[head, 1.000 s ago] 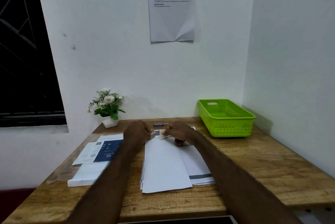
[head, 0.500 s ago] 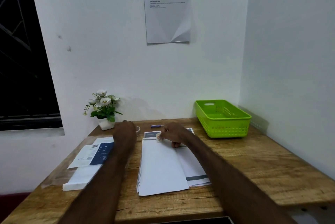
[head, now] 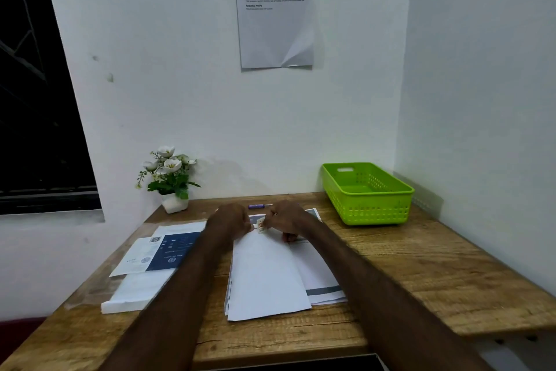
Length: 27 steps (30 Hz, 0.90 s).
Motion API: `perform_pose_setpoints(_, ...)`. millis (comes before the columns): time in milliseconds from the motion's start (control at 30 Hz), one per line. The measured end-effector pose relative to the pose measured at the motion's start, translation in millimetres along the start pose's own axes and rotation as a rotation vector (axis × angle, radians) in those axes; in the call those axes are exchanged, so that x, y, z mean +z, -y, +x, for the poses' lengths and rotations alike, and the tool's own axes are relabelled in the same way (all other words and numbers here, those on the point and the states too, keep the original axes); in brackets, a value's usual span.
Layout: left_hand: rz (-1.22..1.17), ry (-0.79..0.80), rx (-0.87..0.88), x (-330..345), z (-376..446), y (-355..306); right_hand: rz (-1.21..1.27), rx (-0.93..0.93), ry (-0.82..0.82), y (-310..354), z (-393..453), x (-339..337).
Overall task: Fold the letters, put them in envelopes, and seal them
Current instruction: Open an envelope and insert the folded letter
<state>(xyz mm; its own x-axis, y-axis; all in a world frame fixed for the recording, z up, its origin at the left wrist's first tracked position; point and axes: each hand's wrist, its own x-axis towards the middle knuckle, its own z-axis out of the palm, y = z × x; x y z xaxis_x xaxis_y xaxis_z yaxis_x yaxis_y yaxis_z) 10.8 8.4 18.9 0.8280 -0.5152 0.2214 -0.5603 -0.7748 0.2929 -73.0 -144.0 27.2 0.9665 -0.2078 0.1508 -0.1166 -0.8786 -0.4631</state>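
The fingers (head: 272, 218) of the right hand (head: 287, 217) pinch a small pale sticker-like slip (head: 261, 224) at the far end of the long white paper envelope (head: 264, 277); the left hand (head: 231, 220) curls beside it, its grasp hidden. The envelope lies mid-tabletop on printed white letter sheets (head: 319, 280). I judge one letter already inside and sealing underway, with more sheets left. Left, a flat stack of smooth white envelopes (head: 135, 295) under a blue-and-white leaflet (head: 162, 253) sits on the grainy wooden tabletop (head: 421, 274); a perforated green plastic basket (head: 367, 193) stands far right.
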Motion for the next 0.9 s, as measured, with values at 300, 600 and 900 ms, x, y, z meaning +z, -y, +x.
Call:
perform_pose_setpoints(300, -0.022, 0.074, 0.008, 0.6, 3.0, 3.7, 0.032, 0.001, 0.009, 2.6, -4.7, -2.8)
perform_pose_setpoints(600, -0.034, -0.052, 0.067, 7.6, -7.2, -1.1, 0.083, 0.041, 0.01, 7.6, -8.6, -0.9)
perform_pose_setpoints(900, -0.09, 0.003, 0.005, 5.0, 3.2, -12.6, 0.288, 0.14, 0.03, 4.2, -11.2, 0.0)
